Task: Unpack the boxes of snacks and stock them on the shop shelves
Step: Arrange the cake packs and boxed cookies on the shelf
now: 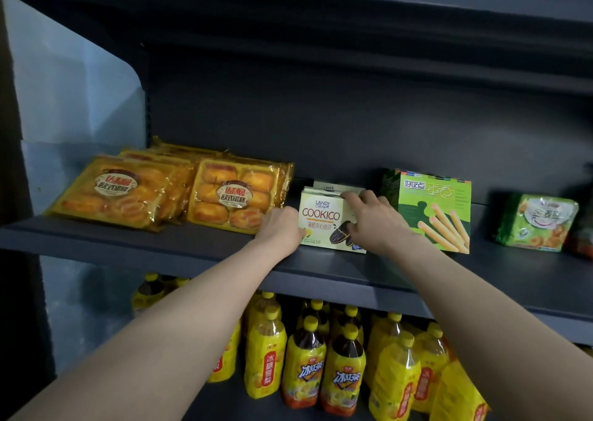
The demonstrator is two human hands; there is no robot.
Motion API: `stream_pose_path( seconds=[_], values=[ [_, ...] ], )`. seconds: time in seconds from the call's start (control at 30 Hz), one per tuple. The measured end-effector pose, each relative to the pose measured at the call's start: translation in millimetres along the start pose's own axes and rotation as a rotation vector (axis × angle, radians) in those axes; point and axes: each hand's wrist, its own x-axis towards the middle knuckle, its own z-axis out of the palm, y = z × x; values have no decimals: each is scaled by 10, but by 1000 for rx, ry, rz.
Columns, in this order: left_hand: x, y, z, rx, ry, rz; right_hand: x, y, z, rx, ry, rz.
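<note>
Dark grey shop shelving, working the upper shelf (192, 247). Standing the Cookico box (321, 225) upright near the front edge, between cake packs (231, 196) on the left and the green egg-roll box (436, 209) on the right. Gripping it with both hands: left hand (282, 228) clasping the left edge, right hand (373, 218) curling over the top right corner, thumb on the face. Probably squaring it against matching boxes behind, showing the label outward for shoppers. Ignoring drink bottles (305, 369) on the shelf below.
</note>
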Motion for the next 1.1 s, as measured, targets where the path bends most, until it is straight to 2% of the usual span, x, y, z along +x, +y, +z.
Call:
stream_pose_path(
  seconds=[0.33, 0.57, 0.83, 1.1],
  values=[
    [469, 130, 195, 86, -38, -77, 514, 205, 209, -161, -2, -14],
    [448, 117, 177, 100, -66, -49, 527, 197, 209, -248, 5, -31],
    [-171, -85, -275, 21, 100, 117, -9, -207, 35, -312, 179, -75],
    [-1248, -1050, -810, 127, 219, 182, -896, -1221, -28, -216, 277, -147]
  ],
)
